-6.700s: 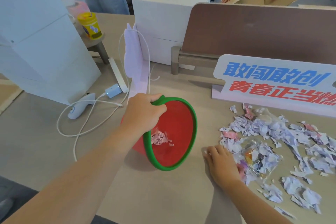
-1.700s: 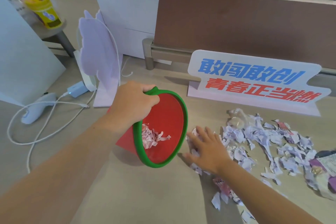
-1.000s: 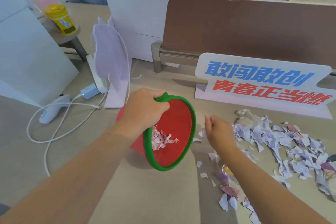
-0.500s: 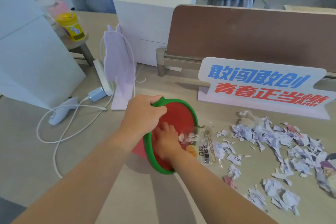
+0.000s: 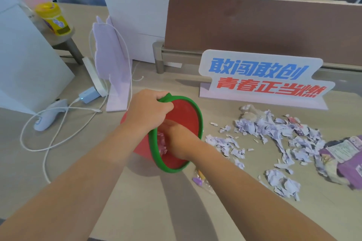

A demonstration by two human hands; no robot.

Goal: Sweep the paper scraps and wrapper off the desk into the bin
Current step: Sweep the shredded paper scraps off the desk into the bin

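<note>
A: How far along is it?

B: Partway, I'd judge. The red bin (image 5: 181, 115) lies tipped on its side on the worktop (image 5: 156, 211), green rim facing the litter. The left hand (image 5: 148, 110) is clamped on the rim at the top. The right hand (image 5: 177, 136) is inside the mouth — whether its fingers are closed or spread I cannot tell, they're hidden against the bin wall. Some pale scraps already sit inside beside it.

A: And what's left?

B: Most of it. The paper scraps (image 5: 274, 139) lie spread to the right of the bin, near the sign (image 5: 262, 78), well apart from the rim at the far end. A purple wrapper (image 5: 344, 160) lies at the right edge among them, and a small clear wrapper (image 5: 201, 181) rests just below the bin, partly under the right forearm.

A: Counts?

B: One bin, two hands, two wrappers I can make out — scraps too many to count, dozens at a guess.
</note>
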